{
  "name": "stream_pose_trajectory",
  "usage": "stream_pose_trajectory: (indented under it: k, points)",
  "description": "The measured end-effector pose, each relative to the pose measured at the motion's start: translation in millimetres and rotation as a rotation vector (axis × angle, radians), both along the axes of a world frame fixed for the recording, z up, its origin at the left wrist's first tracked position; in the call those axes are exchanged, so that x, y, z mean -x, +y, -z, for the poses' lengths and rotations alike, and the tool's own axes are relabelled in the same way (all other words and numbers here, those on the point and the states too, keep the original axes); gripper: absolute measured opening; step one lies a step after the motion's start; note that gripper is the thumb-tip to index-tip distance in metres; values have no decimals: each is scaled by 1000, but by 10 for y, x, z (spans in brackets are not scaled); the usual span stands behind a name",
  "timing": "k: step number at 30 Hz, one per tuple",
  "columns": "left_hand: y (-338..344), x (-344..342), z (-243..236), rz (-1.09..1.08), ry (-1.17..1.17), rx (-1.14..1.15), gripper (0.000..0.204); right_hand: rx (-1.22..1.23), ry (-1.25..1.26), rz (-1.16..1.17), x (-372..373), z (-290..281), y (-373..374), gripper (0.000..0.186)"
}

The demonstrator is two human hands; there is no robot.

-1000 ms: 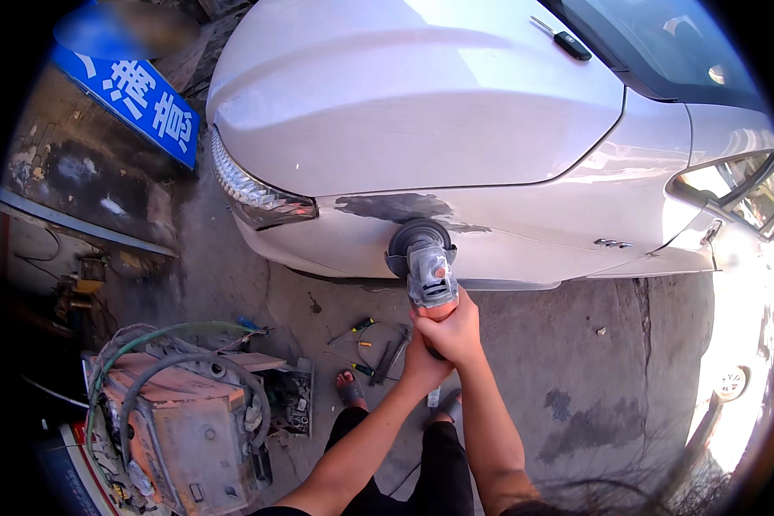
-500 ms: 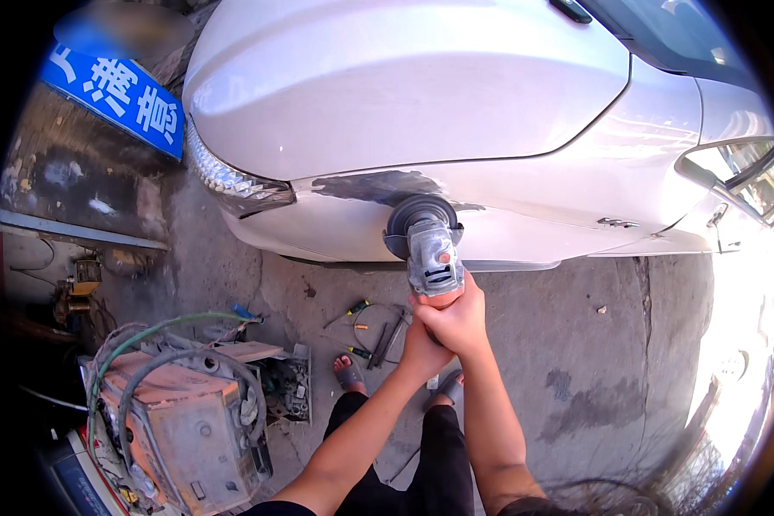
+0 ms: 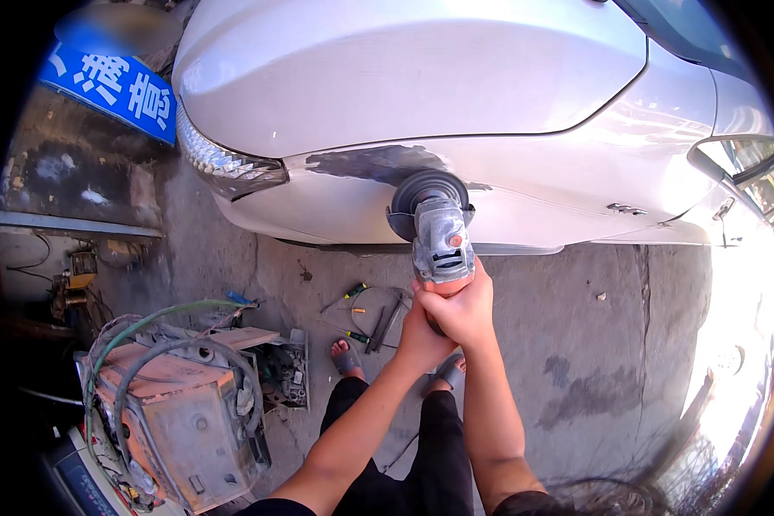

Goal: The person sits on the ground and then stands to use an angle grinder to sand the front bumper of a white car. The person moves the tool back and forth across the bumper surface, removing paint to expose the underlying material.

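Note:
My left hand [image 3: 422,342] and right hand [image 3: 466,308] are both closed around the body of an angle grinder [image 3: 441,242], the right hand partly overlapping the left. The grinder's round black disc [image 3: 427,191] faces the side of a silver-white car [image 3: 404,95]. It lies over the lower right part of a dark grey stripped patch [image 3: 361,163] on the front fender, below the hood seam. Whether the disc touches the metal cannot be made out. A headlight [image 3: 232,168] sits left of the patch.
Hand tools with yellow-green handles [image 3: 355,291] lie on the concrete floor beside my feet. At lower left stands a worn orange-grey machine [image 3: 193,426] with thick hoses [image 3: 159,314]. A blue sign board [image 3: 116,86] leans at upper left; a side mirror [image 3: 744,163] juts out at right.
The car sits slightly higher in the view. The grinder has moved up and a little right in the picture, staying over the same patch. Both hands keep their hold.

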State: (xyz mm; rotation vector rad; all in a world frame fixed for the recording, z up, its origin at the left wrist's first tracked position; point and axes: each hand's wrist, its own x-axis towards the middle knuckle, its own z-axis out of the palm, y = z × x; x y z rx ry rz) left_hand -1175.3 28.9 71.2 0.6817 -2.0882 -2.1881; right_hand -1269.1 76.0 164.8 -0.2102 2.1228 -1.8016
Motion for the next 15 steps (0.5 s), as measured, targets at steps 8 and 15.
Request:
stream_pose_trajectory:
  k: [8,15]
  points:
    - [-26,7,-57,-18,40,7,83,10,-18,-12,-14,-27,-26,57]
    - [-37,-12,-8,-16,32,29,73,-115,-24,-60,-4,6,-90,55]
